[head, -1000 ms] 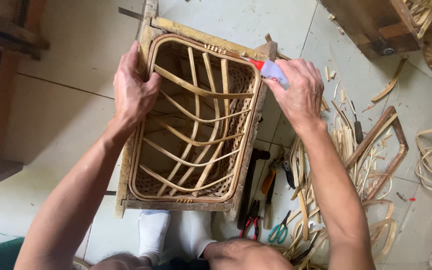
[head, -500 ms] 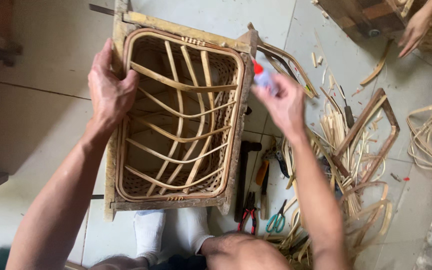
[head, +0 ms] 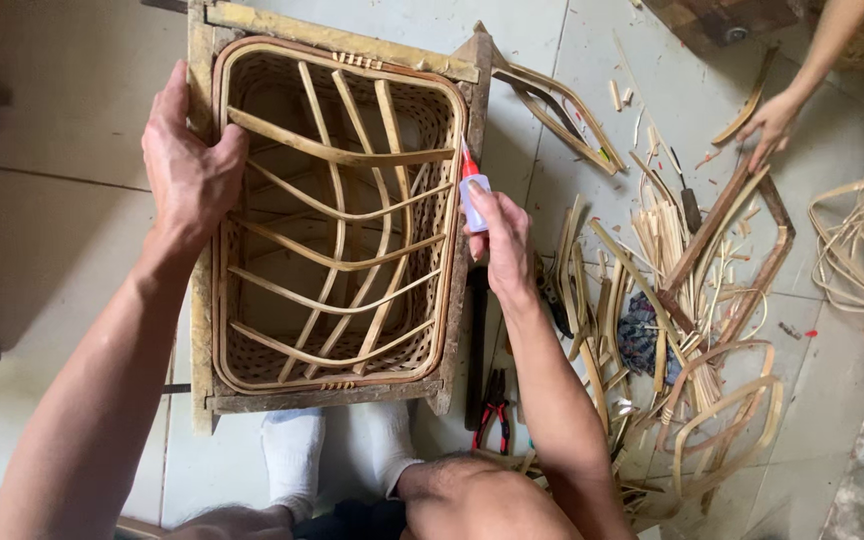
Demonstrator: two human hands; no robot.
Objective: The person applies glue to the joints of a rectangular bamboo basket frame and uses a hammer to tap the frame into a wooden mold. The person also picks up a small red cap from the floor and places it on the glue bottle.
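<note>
— Head view: where's the rattan frame (head: 337, 215)?
— On the floor; left hand (head: 190, 170) clasps its left rim.
— Right hand (head: 500, 232)?
— Wrapped around a small glue bottle (head: 472, 190) at the frame's right edge.

The co-worker's arm (head: 832, 45) is cut off, perhaps at the elbow.

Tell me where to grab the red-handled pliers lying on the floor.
Take the red-handled pliers by the two handles, coming from above: they lie flat on the tile beside the wooden frame, handles pointing toward the person's knee, with the jaws tucked against other tools.
</note>
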